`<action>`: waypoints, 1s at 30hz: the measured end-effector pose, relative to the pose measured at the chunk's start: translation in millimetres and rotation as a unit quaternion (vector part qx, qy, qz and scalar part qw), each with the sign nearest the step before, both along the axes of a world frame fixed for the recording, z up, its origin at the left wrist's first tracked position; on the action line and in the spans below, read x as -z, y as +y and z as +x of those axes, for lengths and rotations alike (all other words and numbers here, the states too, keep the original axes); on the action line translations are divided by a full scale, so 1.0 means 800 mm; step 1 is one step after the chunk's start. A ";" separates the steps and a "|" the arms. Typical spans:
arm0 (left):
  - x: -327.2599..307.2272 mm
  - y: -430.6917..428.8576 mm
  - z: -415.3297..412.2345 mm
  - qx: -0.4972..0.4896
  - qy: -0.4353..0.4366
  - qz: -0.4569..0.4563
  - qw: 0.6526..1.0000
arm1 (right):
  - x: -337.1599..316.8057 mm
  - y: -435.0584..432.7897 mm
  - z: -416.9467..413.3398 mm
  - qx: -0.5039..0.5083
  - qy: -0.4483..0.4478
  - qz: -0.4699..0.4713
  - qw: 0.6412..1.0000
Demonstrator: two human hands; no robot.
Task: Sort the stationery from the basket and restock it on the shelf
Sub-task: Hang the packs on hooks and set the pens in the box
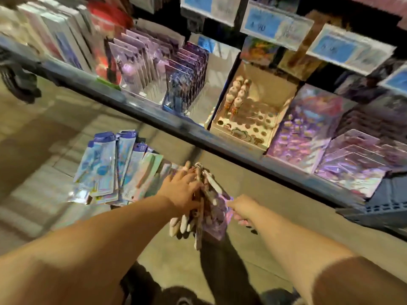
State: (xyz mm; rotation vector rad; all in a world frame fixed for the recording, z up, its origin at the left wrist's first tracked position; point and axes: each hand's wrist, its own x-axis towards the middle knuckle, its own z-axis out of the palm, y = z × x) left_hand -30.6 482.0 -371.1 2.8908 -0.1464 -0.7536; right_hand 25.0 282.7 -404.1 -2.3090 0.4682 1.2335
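Left hand (181, 190) grips novelty pens (179, 224), right hand (241, 208) pinches purple pack (217, 219); pen box (233, 137) mostly empty, floor packs (105, 168) unshelved, so restocking seems early.

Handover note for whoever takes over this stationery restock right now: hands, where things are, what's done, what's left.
Left hand: grip closed round a bundle of pens.
Right hand: pinching the edge of a purple packet beside the bundle.
Floor: blue packets fanned in a pile.
Shelf: pen display box holds a few pens, most holes empty.
Blue basket: at the right, contents hidden.
Done: packets seem sorted out.
Left: probably slot the pens into the box, then shelve the packets.
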 end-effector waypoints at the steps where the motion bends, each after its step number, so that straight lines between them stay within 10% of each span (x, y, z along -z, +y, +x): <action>1: 0.005 0.004 -0.002 0.012 0.009 0.012 1.000 | 0.009 -0.006 -0.003 0.035 0.003 0.007 0.999; 15: 0.052 0.015 0.014 0.093 0.098 0.040 0.990 | 0.096 0.013 -0.008 0.320 0.021 0.068 0.945; 23: 0.066 0.019 0.015 0.104 0.104 0.039 0.988 | 0.205 -0.031 0.000 0.253 0.012 0.049 0.966; 30: 0.064 0.018 0.017 0.103 0.111 0.041 0.988 | 0.075 -0.009 0.011 0.164 -0.047 0.065 0.983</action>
